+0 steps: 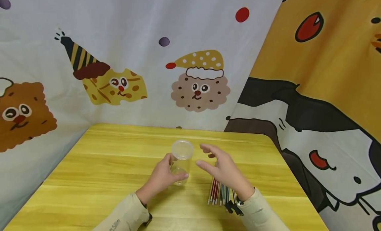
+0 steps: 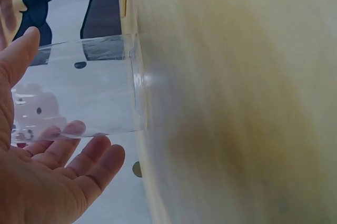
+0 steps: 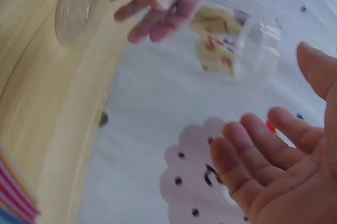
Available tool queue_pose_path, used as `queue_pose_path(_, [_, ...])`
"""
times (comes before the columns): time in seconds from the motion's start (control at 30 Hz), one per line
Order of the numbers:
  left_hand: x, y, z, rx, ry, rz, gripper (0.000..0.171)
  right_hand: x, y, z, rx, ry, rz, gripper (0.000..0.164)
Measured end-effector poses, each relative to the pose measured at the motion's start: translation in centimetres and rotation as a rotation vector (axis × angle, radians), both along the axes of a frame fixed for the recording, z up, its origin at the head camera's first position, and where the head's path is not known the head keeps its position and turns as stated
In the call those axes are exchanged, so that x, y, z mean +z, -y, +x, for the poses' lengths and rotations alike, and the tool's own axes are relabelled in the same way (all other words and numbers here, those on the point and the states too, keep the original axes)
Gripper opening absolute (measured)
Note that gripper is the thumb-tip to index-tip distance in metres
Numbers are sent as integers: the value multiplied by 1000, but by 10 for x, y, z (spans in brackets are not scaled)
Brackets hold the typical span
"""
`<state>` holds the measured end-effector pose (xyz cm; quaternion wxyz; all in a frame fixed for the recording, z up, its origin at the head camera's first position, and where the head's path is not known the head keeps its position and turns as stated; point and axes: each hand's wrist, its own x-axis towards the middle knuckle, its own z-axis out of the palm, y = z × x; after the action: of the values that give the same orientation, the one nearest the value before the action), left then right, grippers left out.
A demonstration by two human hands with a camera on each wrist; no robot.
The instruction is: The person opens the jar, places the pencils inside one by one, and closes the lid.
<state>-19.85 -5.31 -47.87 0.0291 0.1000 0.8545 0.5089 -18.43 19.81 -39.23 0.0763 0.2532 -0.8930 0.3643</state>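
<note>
My left hand [image 1: 162,174] holds a clear plastic jar [image 1: 181,165] upright around the middle of the table. In the left wrist view the thumb lies on one side of the jar [image 2: 100,89] and the fingers on the other. A pale round rim tops the jar, and I can see through its walls. To the right, apart from the jar, my right hand [image 1: 224,167] is raised with nothing in it, thumb spread from the loosely bent fingers. Below that hand, a row of pencils [image 1: 212,192] in red, green and dark shades lies on the table, partly hidden by the hand and wrist.
The yellow wood-grain table [image 1: 119,164] reaches back to a cloth backdrop [image 1: 143,22] printed with cartoon biscuits and cheese. Another printed cloth [image 1: 327,102] hangs along the right side. A black strap [image 1: 233,207] sits at the right wrist, close to the pencil ends.
</note>
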Motion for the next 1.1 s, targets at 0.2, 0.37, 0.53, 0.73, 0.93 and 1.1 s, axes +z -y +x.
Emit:
queue_pose_path(0.2, [-2, 3, -5, -45, 3, 38, 81, -4, 19, -23, 95, 39, -80, 62])
queue_pose_path(0.37, [-4, 8, -9, -91, 0, 33, 79, -7, 25, -34, 135, 48, -110, 59])
queue_pose_path(0.53, [-7, 13, -11, -136, 5, 11, 73, -4, 34, -39, 140, -10, -93, 56])
queue_pose_path(0.73, [-11, 17, -15, -192, 13, 14, 69, -6, 44, -39, 101, -31, -76, 59])
queue_pose_path(0.93, [-14, 19, -20, -207, 11, 10, 68, -7, 50, -38, 47, -28, -75, 58])
queue_pose_path(1.1, [-17, 21, -25, -209, -2, -19, 70, -8, 52, -40, 15, -5, -94, 56])
